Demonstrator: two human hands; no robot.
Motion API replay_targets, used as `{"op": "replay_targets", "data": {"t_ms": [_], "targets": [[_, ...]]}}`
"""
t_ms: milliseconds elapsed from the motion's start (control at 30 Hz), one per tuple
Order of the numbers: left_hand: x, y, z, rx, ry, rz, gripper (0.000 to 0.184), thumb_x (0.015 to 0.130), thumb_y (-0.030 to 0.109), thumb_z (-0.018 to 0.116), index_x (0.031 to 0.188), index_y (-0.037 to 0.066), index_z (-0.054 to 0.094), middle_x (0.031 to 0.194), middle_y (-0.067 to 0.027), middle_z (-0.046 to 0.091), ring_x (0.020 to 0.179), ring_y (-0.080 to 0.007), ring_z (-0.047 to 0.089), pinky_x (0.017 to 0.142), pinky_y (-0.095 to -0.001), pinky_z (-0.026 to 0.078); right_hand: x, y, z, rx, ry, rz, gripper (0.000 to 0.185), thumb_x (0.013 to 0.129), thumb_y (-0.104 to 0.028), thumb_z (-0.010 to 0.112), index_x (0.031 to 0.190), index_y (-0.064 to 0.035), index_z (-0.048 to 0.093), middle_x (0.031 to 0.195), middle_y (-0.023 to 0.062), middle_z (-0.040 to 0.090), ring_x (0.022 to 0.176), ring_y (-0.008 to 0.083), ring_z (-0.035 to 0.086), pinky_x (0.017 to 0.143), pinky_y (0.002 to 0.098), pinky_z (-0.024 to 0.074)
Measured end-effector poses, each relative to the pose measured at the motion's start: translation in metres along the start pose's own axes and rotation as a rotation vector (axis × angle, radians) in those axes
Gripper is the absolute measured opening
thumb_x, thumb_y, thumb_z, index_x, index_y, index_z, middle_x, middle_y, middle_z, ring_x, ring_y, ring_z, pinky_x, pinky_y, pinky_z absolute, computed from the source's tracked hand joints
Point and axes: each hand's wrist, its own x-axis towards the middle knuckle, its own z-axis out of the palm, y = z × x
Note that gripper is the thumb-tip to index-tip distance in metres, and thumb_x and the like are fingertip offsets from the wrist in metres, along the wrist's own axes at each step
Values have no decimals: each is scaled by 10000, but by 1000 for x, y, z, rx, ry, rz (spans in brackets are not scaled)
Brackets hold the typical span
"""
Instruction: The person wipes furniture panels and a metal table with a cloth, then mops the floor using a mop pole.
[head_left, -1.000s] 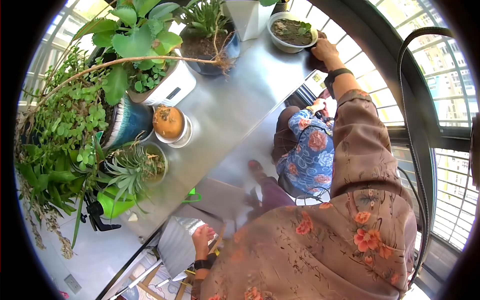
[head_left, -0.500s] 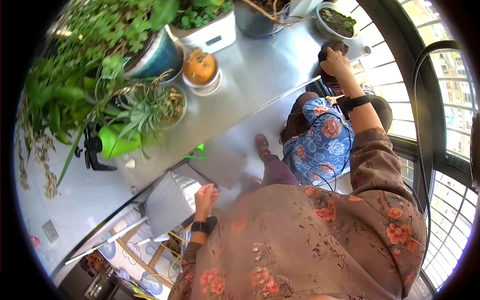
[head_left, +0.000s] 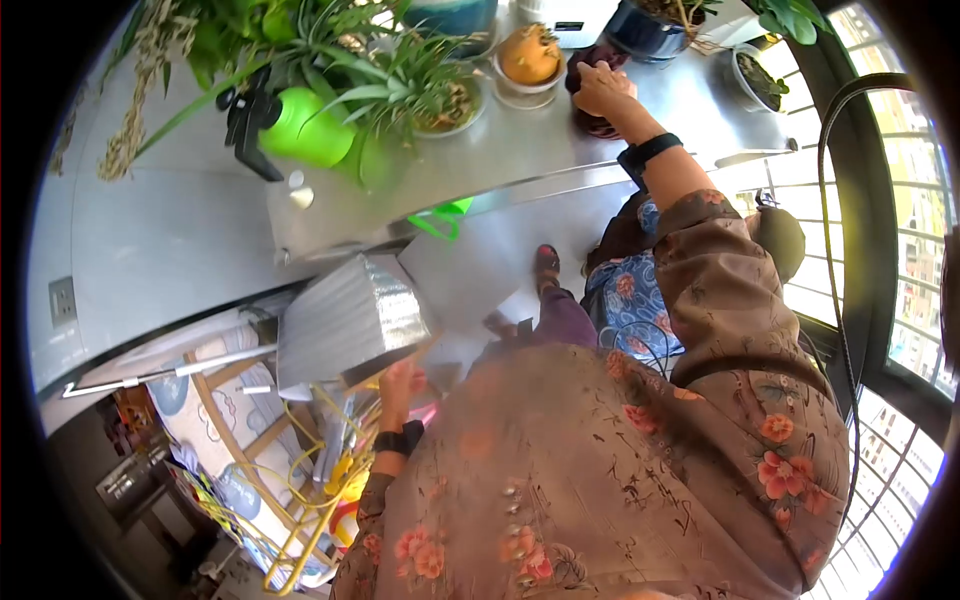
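My right hand [head_left: 606, 92] is closed on a dark maroon cloth [head_left: 597, 124] and presses it on the metal counter [head_left: 530, 150]. Just left of the cloth, an orange round cactus-like plant [head_left: 530, 54] sits in a small white pot. My left hand [head_left: 399, 384] hangs low by my body, its fingers loosely curled and somewhat blurred. Nothing shows in it. Close beside it stands a silver foil-like box [head_left: 345, 325].
A green spray bottle [head_left: 308, 127] and a spiky potted plant [head_left: 420, 90] stand on the counter's left. A dark blue pot [head_left: 645, 30] and a small white pot [head_left: 757, 78] are at the back right. A blue floral bundle [head_left: 632, 295] lies below the counter; barred windows line the right.
My right hand has moved the cloth leftward along the counter, from near the small white pot to beside the orange plant. The view has turned, and my left hand stays low by the silver box.
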Motion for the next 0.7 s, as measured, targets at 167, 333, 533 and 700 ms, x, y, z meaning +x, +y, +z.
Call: {"op": "replay_targets", "data": {"t_ms": [167,333,533,700], "targets": [[-15,-8,3,-67,103,-53,242,864,242,562,940,15,599,778,-68,631,632,-124,598,555,-240,492,-51,-27,14,-46,-11,-42,377,746,-222,525,1114,-147,490,1104,151,526,1006,392,524,839,443,447],[-18,-20,7,-118,126,-42,231,859,254,569,910,30,593,774,-59,626,626,-128,595,520,-231,470,-92,-87,20,-15,-92,-137,414,718,-186,544,1116,-97,476,1072,191,523,998,394,526,821,457,452],[-26,-41,3,-236,157,-66,233,850,256,580,957,49,587,767,-56,622,619,-120,597,463,-214,436,-129,-167,34,-23,-64,-365,324,718,-162,561,1021,-78,484,1018,177,532,944,379,541,742,461,483],[-38,-64,2,-256,197,-62,243,838,231,582,971,28,593,776,-66,629,628,-126,605,508,-225,471,-134,-237,44,-118,-52,-518,329,721,-170,547,1026,-59,497,1031,163,534,947,347,551,725,444,490]]}}
